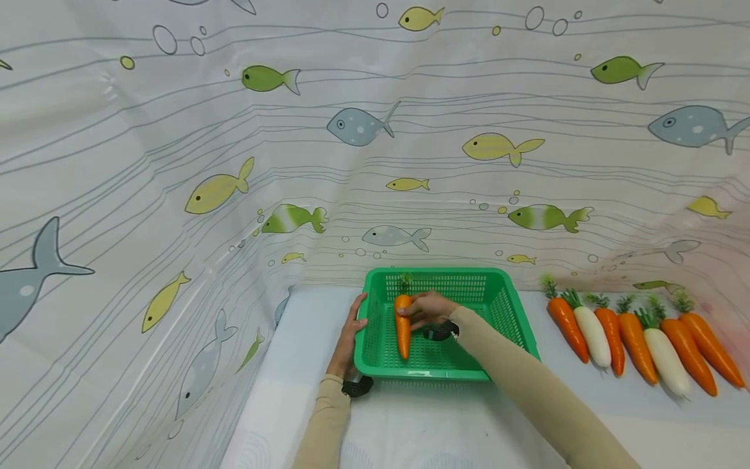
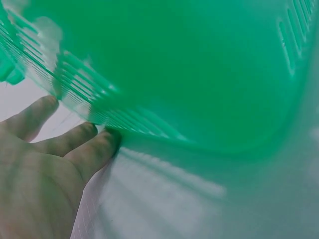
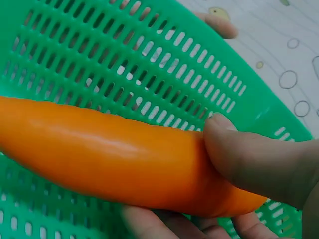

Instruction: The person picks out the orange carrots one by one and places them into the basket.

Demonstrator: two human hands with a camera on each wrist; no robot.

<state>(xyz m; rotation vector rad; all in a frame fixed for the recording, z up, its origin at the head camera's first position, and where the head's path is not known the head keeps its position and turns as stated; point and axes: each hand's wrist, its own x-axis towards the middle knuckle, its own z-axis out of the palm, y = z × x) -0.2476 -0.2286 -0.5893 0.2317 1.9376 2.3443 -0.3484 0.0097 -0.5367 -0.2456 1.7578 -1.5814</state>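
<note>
In the head view my right hand [image 1: 430, 307] grips an orange carrot [image 1: 403, 335] by its thick upper part, over the inside of a green plastic basket [image 1: 445, 374]. The carrot's leafy green top [image 1: 405, 281] points to the far wall of the basket and its tip toward me. The right wrist view shows the thumb [image 3: 234, 152] on top of the carrot and the other fingers beneath it. My left hand [image 1: 349, 335] holds the basket's left side, thumb over the rim. In the left wrist view, its fingers [image 2: 92, 152] meet the slotted wall from outside.
To the right of the basket lies a row of several orange carrots [image 1: 635, 345] and two white radishes [image 1: 594, 335], leafy ends away from me. A fish-patterned sheet [image 1: 410, 202] rises behind and at the left. The pale table [image 1: 428, 423] extends in front.
</note>
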